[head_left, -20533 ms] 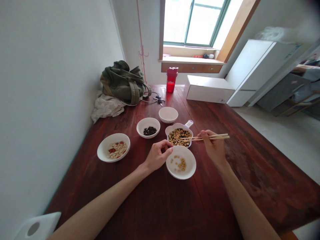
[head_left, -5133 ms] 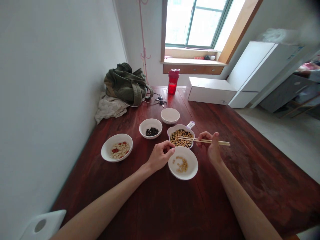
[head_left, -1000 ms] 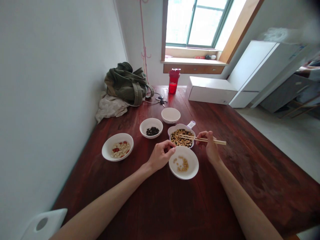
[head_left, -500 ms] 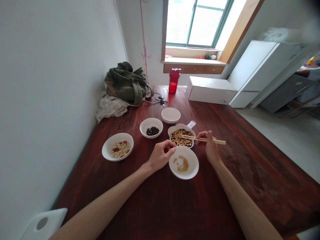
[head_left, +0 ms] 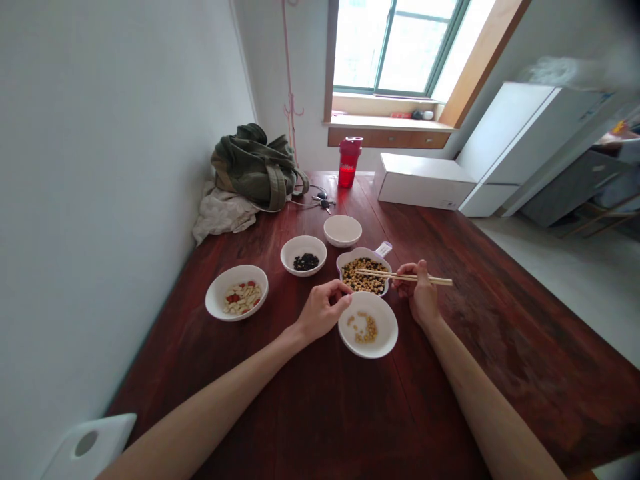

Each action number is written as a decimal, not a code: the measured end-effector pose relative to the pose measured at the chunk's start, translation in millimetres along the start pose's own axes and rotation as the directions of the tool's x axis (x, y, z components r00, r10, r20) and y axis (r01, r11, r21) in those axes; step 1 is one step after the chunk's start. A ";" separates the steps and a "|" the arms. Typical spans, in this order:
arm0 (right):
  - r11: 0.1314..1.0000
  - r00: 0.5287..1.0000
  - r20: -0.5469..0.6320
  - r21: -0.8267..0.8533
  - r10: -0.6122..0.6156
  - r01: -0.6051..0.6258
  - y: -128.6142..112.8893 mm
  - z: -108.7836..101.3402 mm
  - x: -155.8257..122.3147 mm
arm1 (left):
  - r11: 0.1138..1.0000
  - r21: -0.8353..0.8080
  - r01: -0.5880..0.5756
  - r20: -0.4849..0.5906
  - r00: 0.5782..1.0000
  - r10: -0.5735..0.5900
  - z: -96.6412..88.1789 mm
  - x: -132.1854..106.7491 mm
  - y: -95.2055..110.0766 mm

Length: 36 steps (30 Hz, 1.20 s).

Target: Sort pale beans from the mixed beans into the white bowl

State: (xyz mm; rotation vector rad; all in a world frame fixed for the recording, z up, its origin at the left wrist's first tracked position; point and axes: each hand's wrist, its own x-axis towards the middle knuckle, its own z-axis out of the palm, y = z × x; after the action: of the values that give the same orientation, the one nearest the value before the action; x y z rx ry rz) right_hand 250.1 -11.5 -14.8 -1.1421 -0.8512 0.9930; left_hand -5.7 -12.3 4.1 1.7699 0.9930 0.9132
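Head view of a seated person's two hands at a dark red wooden bench (head_left: 450,373). The right hand (head_left: 419,292) held a pair of wooden chopsticks (head_left: 395,275) in a narrow pinch, the tips crossing over the rim of a white handled bowl (head_left: 363,288) and lying above its mixed yellow soybeans (head_left: 361,279) and black beans (head_left: 352,262); nothing showed between the tips. The left hand (head_left: 323,311) lay loosely curled in a narrow shape, with nothing visible in it, its fingers (head_left: 341,298) just beside a white front bowl (head_left: 368,325). That bowl, set between the hands and nearest the body, held a small group of yellow soybeans (head_left: 363,328), and its position appeared to put it within easy reach of the chopsticks. Farther out, three more white bowls formed a loose arc: one held black beans (head_left: 305,262), one pale nuts and red pieces (head_left: 237,297), and the farthest (head_left: 343,231) showed a pale surface whose contents could not be told. Beyond them stood a red bottle (head_left: 349,162), with keys (head_left: 323,198) and a green bag (head_left: 255,170) beside a crumpled cloth (head_left: 223,217).
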 end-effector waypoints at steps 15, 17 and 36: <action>0.996 0.998 0.028 0.079 -0.053 0.051 -5.0 -4.6 -0.8 | 1.000 0.003 0.000 0.002 1.000 0.000 -0.1 -0.6 1.8; 0.997 0.998 0.049 0.071 -0.040 0.037 -3.9 -4.5 -1.6 | 1.000 0.009 0.000 0.005 1.000 0.000 -0.1 -0.3 1.3; 0.976 0.983 0.132 -0.157 -0.128 0.148 -2.4 -5.5 -4.2 | 1.000 0.003 -0.002 0.008 1.000 0.002 0.3 0.0 0.9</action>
State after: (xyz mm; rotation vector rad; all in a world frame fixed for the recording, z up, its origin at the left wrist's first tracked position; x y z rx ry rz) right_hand 254.1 -17.5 -13.8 -1.1539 -1.1135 0.8955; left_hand -5.2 -12.7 4.9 1.7760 0.9877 0.9060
